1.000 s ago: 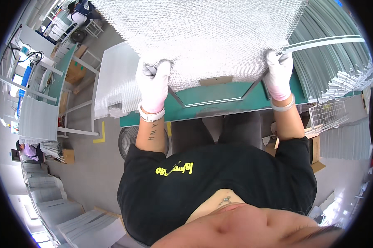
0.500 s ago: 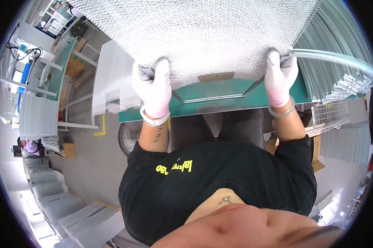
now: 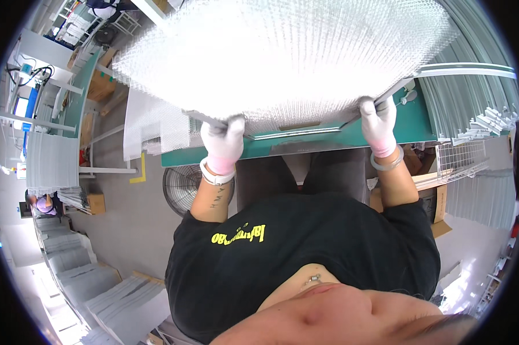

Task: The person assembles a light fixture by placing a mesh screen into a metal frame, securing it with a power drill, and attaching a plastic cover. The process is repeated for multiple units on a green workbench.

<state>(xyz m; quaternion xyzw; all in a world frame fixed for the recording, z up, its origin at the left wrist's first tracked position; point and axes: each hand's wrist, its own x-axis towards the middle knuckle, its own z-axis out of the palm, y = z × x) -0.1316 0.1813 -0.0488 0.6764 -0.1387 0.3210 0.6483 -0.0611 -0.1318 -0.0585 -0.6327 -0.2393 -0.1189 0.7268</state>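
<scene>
A large silvery metal mesh sheet (image 3: 282,63) is raised over the table, tilted, its middle washed out by glare. My left hand (image 3: 224,144), in a white glove with a pink cuff, grips its near edge on the left, thumb on top. My right hand (image 3: 379,126), gloved alike, pinches the near edge on the right. A grey strip shows at the edge beside each hand. Beneath the sheet, a thin metal frame (image 3: 297,134) lies on the green table (image 3: 254,150); most of it is hidden by the mesh.
Pale mesh sheets (image 3: 150,123) lie at the table's left. Long white-grey strips (image 3: 472,86) are stacked on the right, above a white wire basket (image 3: 461,158). A floor fan (image 3: 184,187) stands below the table. Farther left is another green table (image 3: 86,86); a person (image 3: 44,204) is there.
Both hands have come nearer to my body, bringing the mesh sheet with them. The sheet's slant has changed, and its left corner now shows. The frame below is more covered.
</scene>
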